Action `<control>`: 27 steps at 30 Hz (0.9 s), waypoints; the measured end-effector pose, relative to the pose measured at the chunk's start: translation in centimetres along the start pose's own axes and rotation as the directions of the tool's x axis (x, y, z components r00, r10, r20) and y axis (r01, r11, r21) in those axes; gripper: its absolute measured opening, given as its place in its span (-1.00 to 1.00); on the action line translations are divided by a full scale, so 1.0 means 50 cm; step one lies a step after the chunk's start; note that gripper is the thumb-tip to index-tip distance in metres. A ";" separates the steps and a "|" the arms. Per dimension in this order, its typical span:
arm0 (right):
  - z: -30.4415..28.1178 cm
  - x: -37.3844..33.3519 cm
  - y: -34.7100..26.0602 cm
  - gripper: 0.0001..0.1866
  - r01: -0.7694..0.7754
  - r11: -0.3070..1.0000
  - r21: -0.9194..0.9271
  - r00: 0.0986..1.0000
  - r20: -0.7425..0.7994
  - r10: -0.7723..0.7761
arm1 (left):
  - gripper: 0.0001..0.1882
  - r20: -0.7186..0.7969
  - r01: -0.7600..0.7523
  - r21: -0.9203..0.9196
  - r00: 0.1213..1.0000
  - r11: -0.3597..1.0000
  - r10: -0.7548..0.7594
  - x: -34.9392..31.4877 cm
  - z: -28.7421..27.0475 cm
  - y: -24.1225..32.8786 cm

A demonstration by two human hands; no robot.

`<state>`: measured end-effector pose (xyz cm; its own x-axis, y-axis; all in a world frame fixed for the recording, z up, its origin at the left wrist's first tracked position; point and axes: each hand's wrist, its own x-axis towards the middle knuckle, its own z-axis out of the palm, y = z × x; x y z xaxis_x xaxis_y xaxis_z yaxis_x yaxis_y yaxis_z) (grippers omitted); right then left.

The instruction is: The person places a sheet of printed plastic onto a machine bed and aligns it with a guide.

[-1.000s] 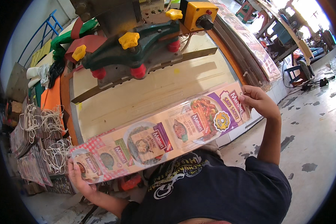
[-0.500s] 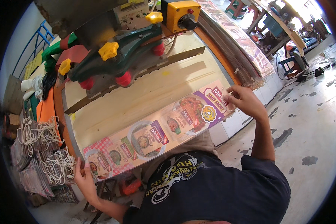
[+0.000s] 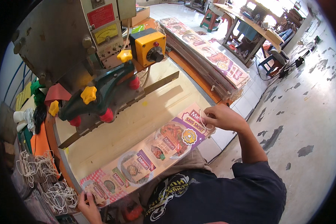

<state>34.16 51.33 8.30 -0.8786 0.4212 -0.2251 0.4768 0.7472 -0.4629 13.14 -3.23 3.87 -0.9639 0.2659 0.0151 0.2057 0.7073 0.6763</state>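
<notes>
A long, clear-covered printed strip [image 3: 142, 156] with food pictures on peach, purple and red check lies slantwise along the near edge of the pale work table [image 3: 112, 143]. My left hand [image 3: 89, 207] pinches its lower left corner between thumb and fingers. At the upper right end, my right hand [image 3: 223, 117] is closed on the strip's edge. A white cord loop [image 3: 203, 121] hangs over the print beside those fingers. Beyond the strip stands a press with a long metal bar [image 3: 156, 85], a dark green frame [image 3: 104, 91], yellow star knobs and red mounts.
A yellow control box [image 3: 149, 46] with a black dial sits at the back. To its right lies a long stack of similar strips [image 3: 212, 56]. White cords [image 3: 58, 198] lie on bundles at the left. Farther off is a wooden workbench [image 3: 250, 24].
The view has shifted, so more of the press and the stack shows. The strip and both hands appear farther left and lower; the cord loop by my right hand shows more plainly.
</notes>
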 end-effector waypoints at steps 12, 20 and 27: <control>-0.151 -0.001 0.001 -0.64 -0.124 0.992 -0.039 0.619 -0.784 0.047 | -0.70 0.002 0.134 -0.152 0.991 0.979 -0.135 0.011 0.002 -0.014; -0.200 0.013 0.153 0.20 -0.282 0.956 -0.080 0.734 -0.660 0.161 | -0.68 -0.038 0.074 -0.206 0.996 0.976 -0.083 0.020 0.012 -0.074; -0.202 0.024 0.140 0.33 -0.239 0.970 -0.039 0.824 -0.537 0.181 | -0.66 0.042 0.108 -0.250 0.994 0.962 -0.101 0.017 -0.006 -0.018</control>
<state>36.73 62.25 13.43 -0.6233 0.7584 0.1905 0.6734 0.6444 -0.3623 12.08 -3.84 3.50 -0.9717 0.2206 -0.0841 0.0514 0.5452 0.8367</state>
